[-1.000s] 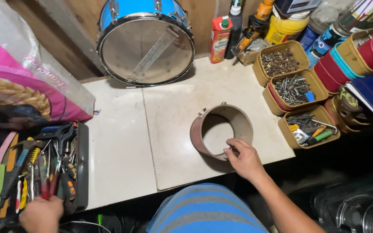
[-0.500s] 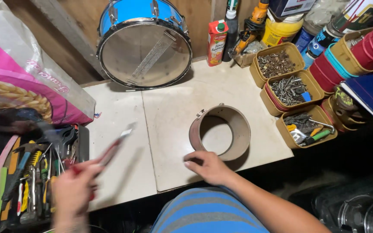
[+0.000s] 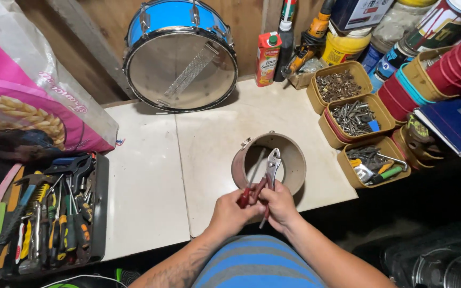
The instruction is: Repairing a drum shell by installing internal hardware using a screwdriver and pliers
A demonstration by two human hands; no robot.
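Observation:
Both hands meet at the near edge of the white table (image 3: 145, 186), holding a pair of red-handled pliers (image 3: 269, 169). My left hand (image 3: 231, 210) grips one red handle and my right hand (image 3: 278, 205) grips the other. The metal jaws point up and away, over the near rim of a small brown drum shell (image 3: 292, 160) that stands open on the table.
A blue snare drum (image 3: 180, 53) leans against the back wall. A tool tray (image 3: 49, 213) sits at the left, under a pink sack (image 3: 22, 101). Yellow tubs of screws and bits (image 3: 353, 117), stacked red cups (image 3: 454, 69), bottles and cans crowd the right.
My left hand went from the tool tray to the middle with the pliers. My right hand left the shell's rim and took hold of the pliers too.

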